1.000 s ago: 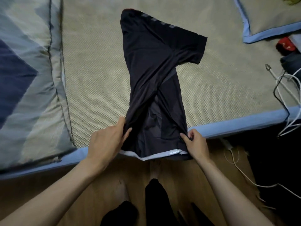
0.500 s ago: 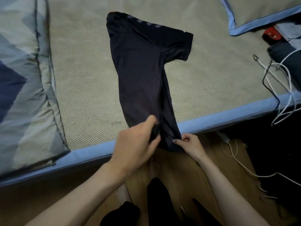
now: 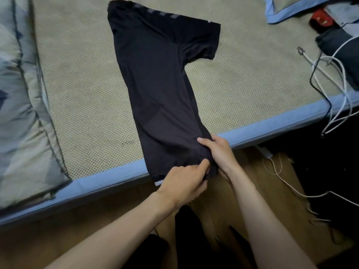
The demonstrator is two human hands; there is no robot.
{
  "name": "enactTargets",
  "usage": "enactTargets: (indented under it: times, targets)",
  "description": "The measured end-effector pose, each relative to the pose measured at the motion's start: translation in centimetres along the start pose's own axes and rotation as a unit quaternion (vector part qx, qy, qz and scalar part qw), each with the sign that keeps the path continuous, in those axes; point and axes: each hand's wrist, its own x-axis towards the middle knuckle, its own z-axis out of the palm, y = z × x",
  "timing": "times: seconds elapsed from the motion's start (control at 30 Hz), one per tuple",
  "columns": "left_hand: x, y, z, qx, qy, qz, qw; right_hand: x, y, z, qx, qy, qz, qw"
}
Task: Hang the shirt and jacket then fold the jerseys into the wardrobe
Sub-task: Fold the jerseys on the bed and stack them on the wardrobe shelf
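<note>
1. Jersey point(image 3: 161, 90) folded lengthwise on a woven bed mat point(image 3: 81, 90) — one dark garment, halved along its length so a single short sleeve juts toward 2 o'clock and the hem hangs over the mat's blue edge at 6 o'clock, nearest the person

2. Both hands meet at the hem's right corner: the left hand point(image 3: 184, 183) reaches in from 7 o'clock, fingers curled and pinching the cloth, while the right hand point(image 3: 219, 152) comes from 5 o'clock with thumb on top and fingers wrapped under the doubled edge — clamped on the fabric, not spread

3. The shared grip, by the look of it, lines up the two hem layers so the long fold lies true before the next fold; laying the jersey flat on the mat keeps it from sliding or bunching

4. Count: one jersey, two hands, one sleeve showing; no wardrobe, hanger, shirt or jacket can be made out

5. Around it: a patterned quilt point(image 3: 21, 105) at 9 o'clock, a blue-trimmed pillow point(image 3: 281, 12) at 1 o'clock, a red item point(image 3: 321, 18) beside it, and a tangle of cables point(image 3: 330, 78) at 3 o'clock — black and white strands, too knotted to number
</note>
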Motion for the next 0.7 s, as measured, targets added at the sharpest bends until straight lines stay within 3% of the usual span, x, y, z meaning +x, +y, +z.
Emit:
enactTargets:
  times: [0.1,0.23,0.47,0.53,0.63,0.7]
  targets:
    - [-0.2,-0.8,0.3,0.010,-0.064,-0.002,0.998,1.0,1.7,-1.1,-0.128,0.021,0.008,0.992]
    - [-0.3,-3.1,0.6,0.045,-0.101,-0.058,0.992,2.6,4.3,-2.5,-0.338,-0.002,0.067,0.939]
    - [1.7,-8.5,-1.9,0.095,-0.091,-0.194,0.972,3.4,2.9,-4.0,-0.474,-0.051,0.120,0.871]
    - [3.0,-9.9,-3.0,0.094,-0.072,-0.210,0.970,4.3,1.5,-3.9,-0.501,-0.033,0.096,0.860]
    - [5.7,-11.6,-4.7,0.084,-0.022,-0.226,0.970,6.9,-2.0,-3.0,-0.439,0.033,0.006,0.898]
    - [8.0,-12.7,-5.6,0.078,0.015,-0.233,0.969,9.3,-4.3,-2.1,-0.326,0.049,-0.012,0.944]
